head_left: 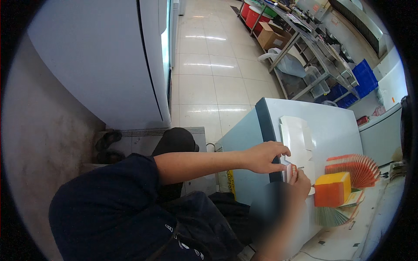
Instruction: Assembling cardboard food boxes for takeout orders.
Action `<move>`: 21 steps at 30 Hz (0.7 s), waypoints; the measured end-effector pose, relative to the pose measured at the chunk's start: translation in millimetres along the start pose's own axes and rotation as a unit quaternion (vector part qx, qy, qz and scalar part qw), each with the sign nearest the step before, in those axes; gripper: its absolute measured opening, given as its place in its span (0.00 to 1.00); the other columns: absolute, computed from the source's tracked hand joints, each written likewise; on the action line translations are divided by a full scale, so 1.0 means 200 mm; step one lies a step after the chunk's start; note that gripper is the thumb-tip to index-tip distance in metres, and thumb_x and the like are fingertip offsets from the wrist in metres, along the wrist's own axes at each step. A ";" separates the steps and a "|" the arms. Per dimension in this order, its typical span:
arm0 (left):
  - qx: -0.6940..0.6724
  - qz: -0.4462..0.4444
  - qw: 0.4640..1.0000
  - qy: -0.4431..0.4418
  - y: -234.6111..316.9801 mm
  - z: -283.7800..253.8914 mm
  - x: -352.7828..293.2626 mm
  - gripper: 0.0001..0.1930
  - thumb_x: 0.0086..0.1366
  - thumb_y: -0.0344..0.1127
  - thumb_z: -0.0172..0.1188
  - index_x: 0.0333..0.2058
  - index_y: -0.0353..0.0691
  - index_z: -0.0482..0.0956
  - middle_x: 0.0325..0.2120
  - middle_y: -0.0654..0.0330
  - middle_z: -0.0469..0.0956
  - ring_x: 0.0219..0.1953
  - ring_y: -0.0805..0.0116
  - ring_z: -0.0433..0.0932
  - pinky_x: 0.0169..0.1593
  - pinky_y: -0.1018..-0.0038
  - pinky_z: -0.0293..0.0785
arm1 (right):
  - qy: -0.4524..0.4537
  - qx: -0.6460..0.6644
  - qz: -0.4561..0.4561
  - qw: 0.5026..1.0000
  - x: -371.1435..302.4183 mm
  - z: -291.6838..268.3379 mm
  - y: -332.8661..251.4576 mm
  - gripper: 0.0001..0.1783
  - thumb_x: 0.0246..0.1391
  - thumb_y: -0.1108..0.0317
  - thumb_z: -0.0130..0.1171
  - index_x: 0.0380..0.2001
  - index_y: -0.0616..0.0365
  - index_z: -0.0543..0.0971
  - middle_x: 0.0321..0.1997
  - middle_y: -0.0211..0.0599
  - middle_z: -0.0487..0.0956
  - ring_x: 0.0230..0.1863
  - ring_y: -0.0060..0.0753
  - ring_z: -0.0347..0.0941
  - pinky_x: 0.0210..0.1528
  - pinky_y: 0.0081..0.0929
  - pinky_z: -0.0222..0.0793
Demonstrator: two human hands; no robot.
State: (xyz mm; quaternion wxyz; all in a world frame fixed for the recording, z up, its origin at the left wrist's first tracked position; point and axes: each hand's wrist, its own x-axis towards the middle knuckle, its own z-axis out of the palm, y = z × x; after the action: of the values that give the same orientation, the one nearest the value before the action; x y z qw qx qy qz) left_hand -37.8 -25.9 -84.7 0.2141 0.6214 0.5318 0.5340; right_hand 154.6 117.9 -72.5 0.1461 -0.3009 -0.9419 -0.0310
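My right hand (299,186) pinches a small white and orange packet (290,172) over the near edge of a white chest-like appliance (320,111). From the left reaches my left hand (264,157), its thumb at the packet's edge and its fingers spread apart from the thumb. Under and beyond both hands lies a flat white folded card piece (297,135). Right of my right hand stands an orange and yellow box (333,190). Beside it spread a fan of red-printed slips (353,169) and a greenish fan of slips (331,216).
A tall white cabinet (96,56) rises at the left. Beyond the tiled floor (213,87), a steel table (300,32) holds trays and pans. Under it are a cardboard box (273,35), a plastic bag (291,65) and red buckets (256,19). Blue crates (365,78) stand at its near end.
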 end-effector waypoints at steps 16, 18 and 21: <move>-0.508 -0.042 0.849 0.139 0.00 -0.32 0.14 0.37 0.56 0.48 0.66 0.59 0.41 0.60 0.48 0.56 0.70 0.49 0.65 0.70 0.52 0.71 0.65 | -0.057 0.299 -0.028 0.952 -0.17 -0.42 -0.51 0.14 0.61 0.73 0.45 0.46 0.68 0.74 0.45 0.48 0.76 0.46 0.39 0.73 0.53 0.29 0.66; -0.491 -0.038 0.866 0.090 0.02 -0.35 0.15 0.26 0.60 0.43 0.62 0.53 0.36 0.68 0.45 0.59 0.74 0.49 0.73 0.70 0.55 0.74 0.64 | -0.028 0.296 -0.091 0.951 -0.15 -0.43 -0.54 0.10 0.61 0.70 0.49 0.36 0.66 0.76 0.25 0.32 0.73 0.27 0.21 0.66 0.34 0.18 0.66; -0.399 -0.043 0.902 0.158 0.06 -0.37 0.12 0.24 0.65 0.50 0.55 0.50 0.36 0.71 0.39 0.62 0.76 0.46 0.74 0.71 0.54 0.76 0.63 | -0.031 0.372 -0.066 0.925 -0.11 -0.48 -0.64 0.11 0.62 0.69 0.48 0.38 0.66 0.76 0.25 0.31 0.72 0.26 0.20 0.65 0.30 0.19 0.66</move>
State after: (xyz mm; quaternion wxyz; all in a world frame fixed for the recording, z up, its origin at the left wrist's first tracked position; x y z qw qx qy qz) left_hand -102.2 -31.7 -40.1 0.3802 0.3675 0.3271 0.7832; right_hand 122.7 -13.3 17.3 0.2156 -0.1626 -0.9078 0.3210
